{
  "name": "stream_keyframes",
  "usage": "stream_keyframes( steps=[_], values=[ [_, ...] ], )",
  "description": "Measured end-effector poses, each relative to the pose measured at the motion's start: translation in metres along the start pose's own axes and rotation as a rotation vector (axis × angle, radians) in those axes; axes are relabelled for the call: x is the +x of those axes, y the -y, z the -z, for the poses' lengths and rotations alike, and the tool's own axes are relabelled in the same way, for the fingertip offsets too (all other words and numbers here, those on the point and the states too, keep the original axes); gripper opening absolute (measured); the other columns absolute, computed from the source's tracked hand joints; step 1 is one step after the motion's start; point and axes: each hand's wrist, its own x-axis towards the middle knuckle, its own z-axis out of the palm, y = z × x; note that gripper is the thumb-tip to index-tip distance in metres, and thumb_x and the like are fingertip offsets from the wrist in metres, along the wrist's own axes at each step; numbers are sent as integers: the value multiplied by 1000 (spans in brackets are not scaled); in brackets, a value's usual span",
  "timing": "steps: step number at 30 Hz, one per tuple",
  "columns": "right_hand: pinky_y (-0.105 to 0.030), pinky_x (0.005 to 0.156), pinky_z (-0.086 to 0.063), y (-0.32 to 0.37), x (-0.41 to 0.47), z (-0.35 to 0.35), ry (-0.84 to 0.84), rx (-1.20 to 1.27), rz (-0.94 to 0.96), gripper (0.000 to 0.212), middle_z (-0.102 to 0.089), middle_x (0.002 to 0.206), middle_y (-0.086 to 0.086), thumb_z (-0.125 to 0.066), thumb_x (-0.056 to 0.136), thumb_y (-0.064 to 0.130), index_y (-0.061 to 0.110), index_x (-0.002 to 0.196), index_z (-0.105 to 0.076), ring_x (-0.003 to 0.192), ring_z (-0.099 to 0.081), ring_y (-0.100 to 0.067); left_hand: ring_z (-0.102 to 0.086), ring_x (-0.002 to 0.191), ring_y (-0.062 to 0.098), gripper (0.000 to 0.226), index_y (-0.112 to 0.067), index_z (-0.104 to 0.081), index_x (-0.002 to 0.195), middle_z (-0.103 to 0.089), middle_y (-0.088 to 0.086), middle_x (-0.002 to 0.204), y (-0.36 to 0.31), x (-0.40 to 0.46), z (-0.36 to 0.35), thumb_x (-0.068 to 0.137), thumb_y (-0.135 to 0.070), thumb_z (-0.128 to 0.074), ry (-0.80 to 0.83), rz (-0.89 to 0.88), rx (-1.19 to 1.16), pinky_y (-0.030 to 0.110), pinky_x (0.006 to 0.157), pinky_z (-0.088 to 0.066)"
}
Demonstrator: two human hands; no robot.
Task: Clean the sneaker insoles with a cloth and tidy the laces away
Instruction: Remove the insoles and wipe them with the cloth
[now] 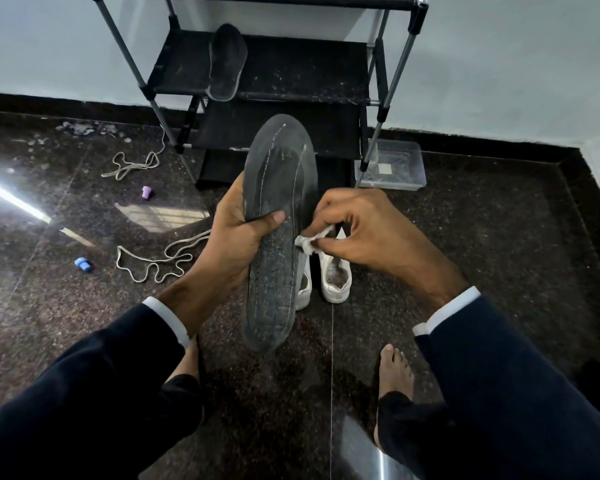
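Both hands: left hand (234, 233) is clamping long grey stitched insole (278, 233); right hand (357, 230) is pinching small white cloth (310, 242).
Risk: one-sided wiping is likely bending the insole loose.

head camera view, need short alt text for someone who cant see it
A person's left hand holds a dark insole upright while the right hand pinches a white cloth at its edge. White sneakers and loose laces lie on the floor.

Single head-worn view, facing forward and down, close above the floor (499, 254).
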Motion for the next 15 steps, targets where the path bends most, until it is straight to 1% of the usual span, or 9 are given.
stream_keyframes(
  steps=[1, 2, 4, 6, 8, 10, 12, 15],
  values=[
    [-19, 75, -53, 0, -2, 4, 16, 31, -18, 17, -70, 91, 6, -81, 80, 7, 15, 95, -81, 85, -66, -6, -66, 106, 21, 54, -7, -50, 134, -69, 6, 112, -1, 1, 0, 87, 20, -57, -5, 0, -7, 38, 90, -55],
    [-22, 76, -55, 0, -3, 8, -1, 64, -37, 15, -70, 91, 6, -81, 80, 11, 15, 95, -81, 85, -67, -8, -66, 108, 23, 54, -8, -51, 134, -69, 8, 114, -1, 1, 0, 87, 21, -56, -5, -3, -13, 39, 92, -56],
    [-30, 76, -56, -2, -4, 13, -138, 81, -51, 14, -70, 91, 4, -81, 81, 12, 13, 95, -81, 83, -66, -11, -65, 111, 24, 56, -7, -49, 135, -68, 10, 117, -2, 2, -1, 88, 22, -54, 2, -5, -19, 41, 95, -56],
    [-31, 74, -56, -2, -1, 9, -301, 33, -32, 14, -71, 90, 0, -80, 81, 6, 10, 95, -80, 80, -66, -11, -66, 110, 22, 57, -5, -48, 137, -68, 8, 116, -3, 1, -4, 88, 22, -54, 5, 0, -17, 37, 91, -56],
    [-30, 72, -55, 1, 3, 0, -351, -18, -22, 14, -70, 90, -2, -79, 81, 3, 9, 95, -80, 79, -65, -9, -65, 109, 21, 57, -4, -47, 137, -68, 9, 116, -3, 0, -4, 87, 22, -54, 16, -5, -16, 36, 90, -55],
    [-31, 72, -55, 2, 5, -10, -298, -61, -3, 14, -68, 90, -1, -77, 82, 3, 8, 95, -80, 80, -64, -10, -65, 108, 23, 55, -1, -47, 137, -67, 11, 115, -2, 1, -2, 87, 22, -55, 10, -20, -8, 38, 91, -54],
    [-33, 73, -55, 3, 5, -15, -185, -93, 24, 16, -67, 92, 1, -78, 82, 4, 9, 97, -80, 81, -64, -9, -64, 107, 24, 54, 0, -48, 136, -67, 11, 113, -2, 1, 1, 87, 21, -56, -7, -21, 8, 41, 93, -54],
    [-30, 75, -55, 5, 2, -9, -18, -81, 45, 18, -68, 93, 4, -80, 82, 5, 13, 98, -81, 82, -64, -6, -65, 108, 25, 53, -6, -52, 133, -68, 10, 114, -3, 0, 3, 87, 19, -56, -35, -17, 12, 46, 96, -54]
  ],
)
